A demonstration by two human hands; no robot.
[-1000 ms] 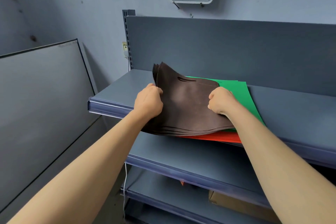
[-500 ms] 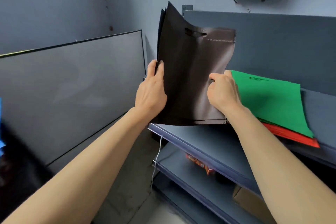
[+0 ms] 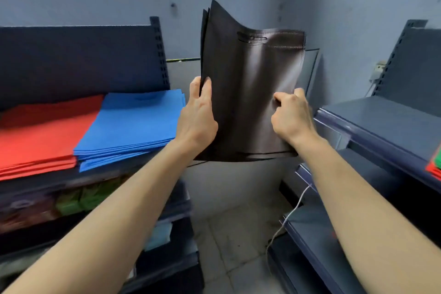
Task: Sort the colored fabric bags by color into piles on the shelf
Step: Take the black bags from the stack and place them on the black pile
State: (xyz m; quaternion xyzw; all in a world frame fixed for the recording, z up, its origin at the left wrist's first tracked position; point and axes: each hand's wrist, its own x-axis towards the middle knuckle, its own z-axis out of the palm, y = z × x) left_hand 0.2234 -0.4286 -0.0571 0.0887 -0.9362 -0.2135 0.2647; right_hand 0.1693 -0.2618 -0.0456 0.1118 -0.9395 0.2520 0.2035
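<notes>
I hold a thin stack of dark brown fabric bags (image 3: 248, 93) upright in the air between two shelf units. My left hand (image 3: 198, 114) grips its left edge, thumb on the front. My right hand (image 3: 292, 114) pinches its lower right part. On the left shelf (image 3: 78, 181) lie a pile of red bags (image 3: 40, 133) and, right beside it, a pile of blue bags (image 3: 133, 122). At the far right edge, a corner of green and red bags (image 3: 435, 164) shows on the right shelf (image 3: 372, 119).
A grey panel (image 3: 310, 71) leans against the blue wall behind the brown bags. A white cable (image 3: 291, 212) hangs down by the right shelf unit's lower tiers. Packaged goods sit on the left unit's lower shelves. Tiled floor lies between the units.
I lifted the brown bags off the green and red pile on the right shelf and turned left with them; the left shelf with red and blue piles has come into view.
</notes>
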